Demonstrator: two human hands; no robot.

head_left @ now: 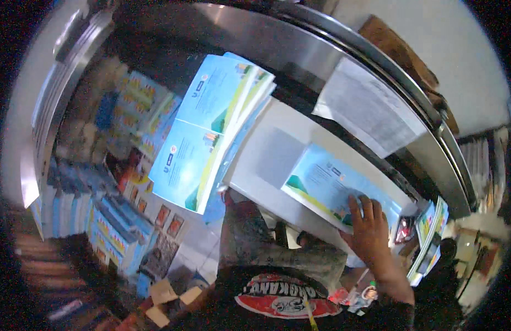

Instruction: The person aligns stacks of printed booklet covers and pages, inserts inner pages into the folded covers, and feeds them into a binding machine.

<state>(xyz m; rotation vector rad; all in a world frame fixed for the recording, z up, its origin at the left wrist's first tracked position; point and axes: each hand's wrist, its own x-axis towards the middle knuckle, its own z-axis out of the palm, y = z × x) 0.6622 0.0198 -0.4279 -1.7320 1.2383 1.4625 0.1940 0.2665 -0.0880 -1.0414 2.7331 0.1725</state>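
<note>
My right hand (370, 229) lies on a light blue printed booklet stack (321, 172), with its fingers stretched over the near right part and the thumb by the near edge. That stack rests on a pale work surface (258, 157). Left of it stands a taller pile of blue printed sheets (197, 124), its layers slightly fanned along the right side. Each top sheet carries a green and yellow landscape picture. My left hand does not show.
A curved metal rail (299, 36) runs behind the surface, with a grey printed paper (371, 107) by it. Bundled booklets (114, 234) fill the lower left. More booklets (432, 234) and a small dark red packet (404, 229) sit right of my hand.
</note>
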